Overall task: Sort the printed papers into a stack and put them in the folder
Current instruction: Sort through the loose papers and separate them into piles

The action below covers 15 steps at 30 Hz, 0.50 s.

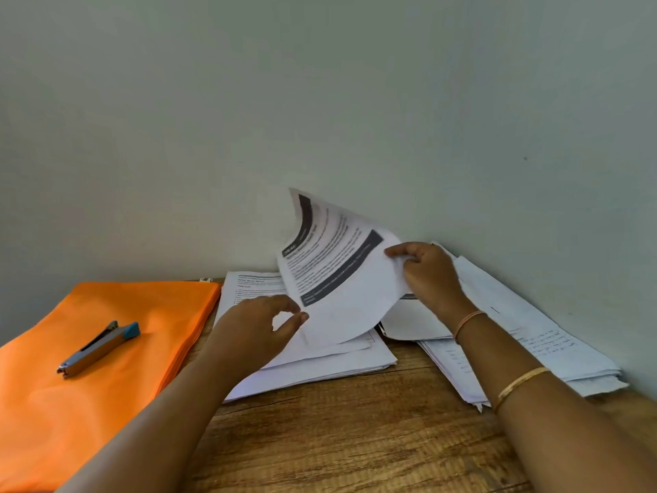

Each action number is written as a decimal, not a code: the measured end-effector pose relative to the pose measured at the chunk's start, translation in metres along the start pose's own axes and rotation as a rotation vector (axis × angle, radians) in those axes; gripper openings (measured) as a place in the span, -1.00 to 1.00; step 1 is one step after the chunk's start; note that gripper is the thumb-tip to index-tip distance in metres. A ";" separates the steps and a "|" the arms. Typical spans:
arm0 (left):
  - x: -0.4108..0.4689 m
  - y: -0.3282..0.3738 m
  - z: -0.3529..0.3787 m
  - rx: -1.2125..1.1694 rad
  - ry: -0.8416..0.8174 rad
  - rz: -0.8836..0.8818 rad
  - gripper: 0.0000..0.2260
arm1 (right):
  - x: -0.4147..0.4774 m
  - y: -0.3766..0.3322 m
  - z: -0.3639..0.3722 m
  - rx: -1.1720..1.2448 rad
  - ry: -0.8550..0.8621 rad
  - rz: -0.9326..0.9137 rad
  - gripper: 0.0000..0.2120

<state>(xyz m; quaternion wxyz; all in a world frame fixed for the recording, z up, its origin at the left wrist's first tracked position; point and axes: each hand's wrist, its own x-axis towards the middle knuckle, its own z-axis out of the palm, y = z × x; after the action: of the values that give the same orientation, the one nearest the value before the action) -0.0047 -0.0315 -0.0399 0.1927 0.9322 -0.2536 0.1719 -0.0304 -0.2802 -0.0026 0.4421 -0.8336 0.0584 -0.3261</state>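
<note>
Above wooden desk [355, 439], right hand [428, 275] pinches a raised printed sheet [341, 279]; left hand [249, 329] hovers loosely curled.

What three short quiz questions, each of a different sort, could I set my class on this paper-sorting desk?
1. True or false: the stapler lies on the orange folder.
2. What does the right hand grip? A. the stapler B. the raised printed sheet C. the folder
3. Fill in: ___ paper piles lie on the wooden table.

Key: 1 true; 2 B; 3 two, the left pile and the right pile.
</note>
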 end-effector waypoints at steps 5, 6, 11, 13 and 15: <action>-0.001 -0.005 0.006 -0.007 -0.239 -0.006 -0.48 | 0.015 0.034 -0.030 -0.258 0.168 0.137 -0.69; -0.001 -0.006 0.007 -0.002 -0.306 -0.008 -0.39 | 0.016 0.041 -0.034 -0.309 0.159 0.172 -0.73; -0.002 -0.009 0.010 0.005 -0.449 -0.043 0.08 | 0.020 0.073 -0.040 -0.490 0.067 0.324 -0.74; -0.002 -0.009 0.011 0.013 -0.435 -0.034 -0.10 | 0.020 0.080 -0.040 -0.517 0.062 0.379 -0.70; -0.002 -0.008 0.009 0.011 -0.443 -0.035 -0.10 | 0.021 0.082 -0.041 -0.555 0.070 0.413 -0.74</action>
<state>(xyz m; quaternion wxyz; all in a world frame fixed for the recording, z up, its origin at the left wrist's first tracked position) 0.0001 -0.0282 -0.0510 0.1303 0.9525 -0.2724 -0.0393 -0.0229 -0.3660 -0.0395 0.2529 -0.8808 0.3276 -0.2299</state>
